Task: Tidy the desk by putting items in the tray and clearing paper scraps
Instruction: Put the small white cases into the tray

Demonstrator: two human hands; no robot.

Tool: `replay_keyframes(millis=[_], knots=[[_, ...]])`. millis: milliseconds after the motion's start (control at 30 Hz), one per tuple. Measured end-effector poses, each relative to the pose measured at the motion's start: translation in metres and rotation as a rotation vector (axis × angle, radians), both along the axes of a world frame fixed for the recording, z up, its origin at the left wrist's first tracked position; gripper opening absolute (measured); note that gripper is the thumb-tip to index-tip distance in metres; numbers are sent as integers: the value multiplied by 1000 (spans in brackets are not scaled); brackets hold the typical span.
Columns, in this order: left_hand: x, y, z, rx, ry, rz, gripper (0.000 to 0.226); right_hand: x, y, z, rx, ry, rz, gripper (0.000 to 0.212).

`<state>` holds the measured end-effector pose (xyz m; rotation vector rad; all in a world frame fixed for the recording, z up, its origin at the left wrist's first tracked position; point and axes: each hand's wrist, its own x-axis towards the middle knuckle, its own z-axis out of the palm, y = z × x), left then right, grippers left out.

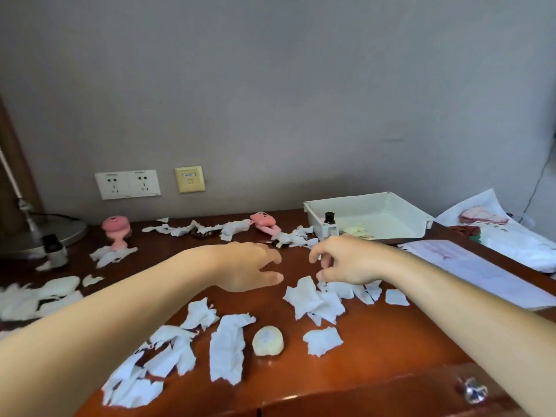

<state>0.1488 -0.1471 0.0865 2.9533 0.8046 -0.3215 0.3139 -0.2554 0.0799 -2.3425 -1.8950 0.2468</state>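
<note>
**deskmess_q:** how far along is this tidy-up?

**woodgrain42:** barely started, I'd say. The tray (388, 219) sits right of centre by the wall, with what looks like a dark bottle (330, 218) at its near-left corner. Everything else is still out: paper scraps (313, 299) all over the desk (376, 350), a pink brush (115, 230) and a small bottle (55, 248) at the left, and a round cream lump (267, 341) low in the middle.

**deskmess_q:** and the hands?

**woodgrain42:** left hand (249, 266) hovers with loosely curled fingers, holding nothing. Right hand (349, 263) has its fingers hooked down over the scrap pile – can't tell if it's pinching one.

**deskmess_q:** room to move?

**woodgrain42:** there's bare wood between the hands and a fairly open run to the tray. Scraps at lower left lie near the front edge – easy to knock off.
</note>
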Motion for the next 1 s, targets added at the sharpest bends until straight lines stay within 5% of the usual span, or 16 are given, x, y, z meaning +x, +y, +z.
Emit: replay_keyframes(millis=[300,533,1000], knots=[[-84,-17,-41,27,47,112,61,-63,-13,-45,-10,83,185,40],[-132,-16,-91,79,-109,302,65,-88,-2,-69,-31,103,186,51],[-152,0,-122,32,-260,466,61,-95,46,-87,139,63,23,25]])
